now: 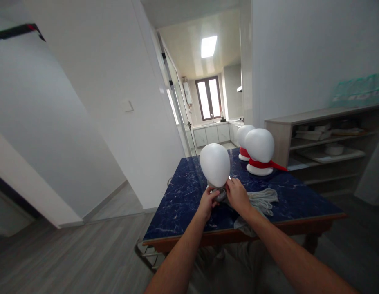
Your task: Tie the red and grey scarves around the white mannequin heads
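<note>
A white mannequin head stands on the dark blue marble table in front of me. Both my hands are at its neck, pinching a grey cloth that wraps there and trails off to the right across the tabletop. My left hand grips the cloth at the neck's left side. My right hand grips it at the right side. Farther back stand two more white heads: the nearer one wears a red scarf, the other sits partly hidden behind it.
An open wooden shelf unit with plates and a bowl lines the right wall. A metal chair frame sits under the table's near-left corner. A hallway leads to a kitchen with a window. Grey wood floor lies to the left.
</note>
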A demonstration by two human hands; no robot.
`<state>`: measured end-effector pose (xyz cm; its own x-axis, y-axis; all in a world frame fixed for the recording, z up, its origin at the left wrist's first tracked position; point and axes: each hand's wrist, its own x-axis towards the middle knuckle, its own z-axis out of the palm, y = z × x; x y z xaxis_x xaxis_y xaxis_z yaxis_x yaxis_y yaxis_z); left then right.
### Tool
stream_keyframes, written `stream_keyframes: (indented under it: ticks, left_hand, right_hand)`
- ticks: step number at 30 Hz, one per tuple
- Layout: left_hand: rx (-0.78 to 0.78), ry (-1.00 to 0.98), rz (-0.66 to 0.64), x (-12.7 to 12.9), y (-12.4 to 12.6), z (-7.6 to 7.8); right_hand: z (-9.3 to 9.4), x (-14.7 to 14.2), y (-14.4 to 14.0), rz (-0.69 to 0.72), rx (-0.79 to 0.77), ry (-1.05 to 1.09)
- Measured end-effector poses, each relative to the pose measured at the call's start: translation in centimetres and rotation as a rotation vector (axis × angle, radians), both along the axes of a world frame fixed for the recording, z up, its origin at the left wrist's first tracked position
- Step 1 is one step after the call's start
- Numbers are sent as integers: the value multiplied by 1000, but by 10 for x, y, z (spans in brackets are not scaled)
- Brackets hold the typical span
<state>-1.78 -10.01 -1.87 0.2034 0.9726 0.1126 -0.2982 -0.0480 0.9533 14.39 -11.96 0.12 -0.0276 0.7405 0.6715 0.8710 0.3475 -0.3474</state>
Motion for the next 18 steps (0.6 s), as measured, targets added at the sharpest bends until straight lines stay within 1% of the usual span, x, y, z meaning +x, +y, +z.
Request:
stream_keyframes:
  ticks: [3,5,8,11,13,15,18]
  left_hand:
    - [6,-21,0,1,-1,1]
    - [3,-39,2,1,-2,1]
    - [-7,-66,-1,1,-3,2]
    - [-12,-84,-11,0,-2,2]
    - [-13,-101,-15,-2,-2,1]
    - [-20,-130,-20,-5,0,0]
    - [-37,-168,-39,-7,2,-3]
  right_hand:
    - [-5,-6,-18,71,6,62]
    - [-8,-11,-31,121,-1,61]
    - [-12,-17,-44,122,-13,17]
    - [-16,-22,-43,73,-23,-7]
    - [-20,-25,-37,67,-28,1]
    - [-24,-27,-31,82,-53,71]
    - [-29,-26,-23,130,-149,266]
